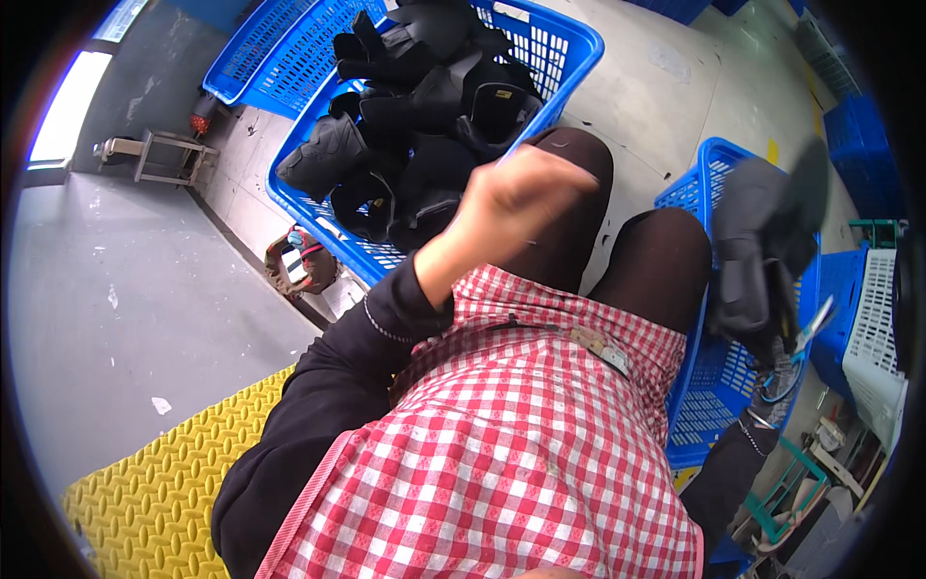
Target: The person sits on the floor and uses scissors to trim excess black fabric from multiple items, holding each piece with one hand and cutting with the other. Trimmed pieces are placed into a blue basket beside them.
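My left hand (516, 198) is raised over my knees with its fingers curled in, and I see nothing in it. It hovers just in front of a large blue basket (582, 41) piled with black shoe uppers (424, 116). My right hand (775, 372) is at the far right over a second blue basket (711, 159). It grips a blurred dark grey shoe upper (762, 241) together with blue-handled scissors (808, 328). The hand itself is mostly hidden behind them. I wear a red checked apron (502, 454) over black sleeves.
Another blue basket (253, 50) leans at the upper left. A yellow foam mat (164, 478) lies at the lower left on the grey floor. A small bench (166, 154) and a small bag (301, 261) sit at the left. White (873, 323) and blue crates stand at the right edge.
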Demonstrator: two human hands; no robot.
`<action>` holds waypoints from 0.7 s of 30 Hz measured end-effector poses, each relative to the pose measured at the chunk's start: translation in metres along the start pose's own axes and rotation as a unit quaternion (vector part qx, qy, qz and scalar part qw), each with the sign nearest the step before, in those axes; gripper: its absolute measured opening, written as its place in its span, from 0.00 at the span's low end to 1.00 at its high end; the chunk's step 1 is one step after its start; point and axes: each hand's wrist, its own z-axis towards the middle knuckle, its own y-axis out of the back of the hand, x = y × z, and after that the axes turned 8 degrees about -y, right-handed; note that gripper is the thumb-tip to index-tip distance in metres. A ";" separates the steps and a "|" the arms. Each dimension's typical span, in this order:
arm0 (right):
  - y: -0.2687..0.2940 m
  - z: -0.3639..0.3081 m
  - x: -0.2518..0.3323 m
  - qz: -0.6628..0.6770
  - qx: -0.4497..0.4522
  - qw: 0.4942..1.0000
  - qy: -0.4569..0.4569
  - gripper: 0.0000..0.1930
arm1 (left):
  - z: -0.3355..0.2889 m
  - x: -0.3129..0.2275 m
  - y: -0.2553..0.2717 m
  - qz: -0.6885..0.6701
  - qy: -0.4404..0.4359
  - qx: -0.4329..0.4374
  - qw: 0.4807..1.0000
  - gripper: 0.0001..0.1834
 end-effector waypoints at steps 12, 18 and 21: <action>-0.056 -0.011 -0.066 0.056 -0.024 0.985 -0.159 0.12 | -0.047 0.215 0.014 0.515 0.047 0.251 0.818 0.20; -0.068 -0.024 -0.032 0.077 0.036 0.995 -0.049 0.18 | 0.059 0.196 0.088 0.497 0.109 0.101 0.855 0.09; -0.079 -0.032 -0.015 0.073 0.022 0.997 -0.029 0.19 | 0.103 0.123 0.158 0.350 0.030 -0.044 0.935 0.18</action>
